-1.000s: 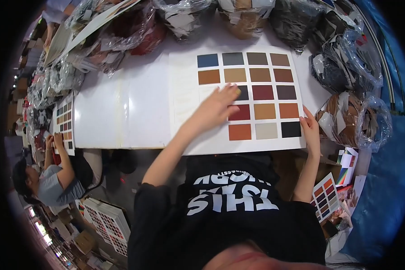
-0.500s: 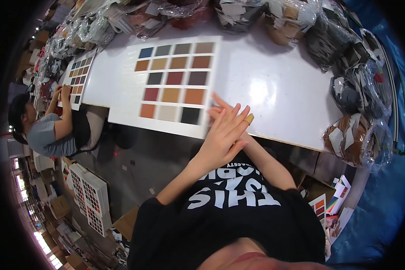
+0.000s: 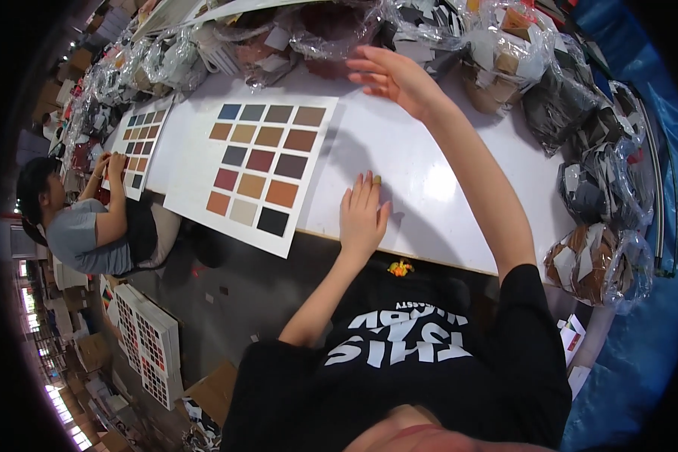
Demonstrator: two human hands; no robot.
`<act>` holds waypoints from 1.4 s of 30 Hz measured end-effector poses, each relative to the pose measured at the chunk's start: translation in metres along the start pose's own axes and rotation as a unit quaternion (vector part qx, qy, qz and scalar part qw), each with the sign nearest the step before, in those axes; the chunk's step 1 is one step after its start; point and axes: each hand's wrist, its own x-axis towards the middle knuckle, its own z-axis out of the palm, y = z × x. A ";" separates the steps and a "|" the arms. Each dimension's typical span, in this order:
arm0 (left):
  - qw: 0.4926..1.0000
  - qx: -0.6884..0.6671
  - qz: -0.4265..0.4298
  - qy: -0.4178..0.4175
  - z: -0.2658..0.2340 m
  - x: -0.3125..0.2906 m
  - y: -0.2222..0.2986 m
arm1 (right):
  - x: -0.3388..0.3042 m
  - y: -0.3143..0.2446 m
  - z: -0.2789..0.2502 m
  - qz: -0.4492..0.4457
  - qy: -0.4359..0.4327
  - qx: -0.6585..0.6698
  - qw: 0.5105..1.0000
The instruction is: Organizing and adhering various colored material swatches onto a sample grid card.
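The left hand [image 3: 364,215], fingers extended, empty, is rested on the white table [image 3: 444,226], seemingly for support, beside the swatch board [image 3: 192,173]. The right hand [image 3: 399,79] (loosely spread, nothing gripped) is raised near plastic bags [image 3: 497,75], probably ranged for reach.

White swatch card [image 3: 203,172]: blue, tan, rust, black grid; co-worker's shirt [image 3: 79,235] seemingly grey.

From my remote station I am viewing a white sample board [image 3: 196,169], lying slanted on the desk [image 3: 422,203], its near edge overhanging. Seventeen rectangular swatches [image 3: 260,160] are forming five rows, blue far left, black near right. Beyond, a clear plastic bag [image 3: 328,34] is holding dark red material.
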 end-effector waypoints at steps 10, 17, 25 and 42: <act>0.999 0.003 -0.033 0.007 0.005 0.006 0.009 | 0.150 -0.037 0.014 -0.068 0.036 0.209 0.975; 0.999 0.016 -0.035 -0.002 -0.001 0.008 0.013 | 0.171 -0.061 -0.007 -0.051 0.137 0.219 0.965; 0.999 0.019 -0.024 0.017 0.008 0.005 0.013 | 0.152 -0.087 0.005 -0.120 0.099 0.304 0.940; 0.555 -0.813 -0.173 0.015 -0.096 -0.016 -0.036 | -0.440 0.114 -0.117 -0.074 0.097 0.279 0.952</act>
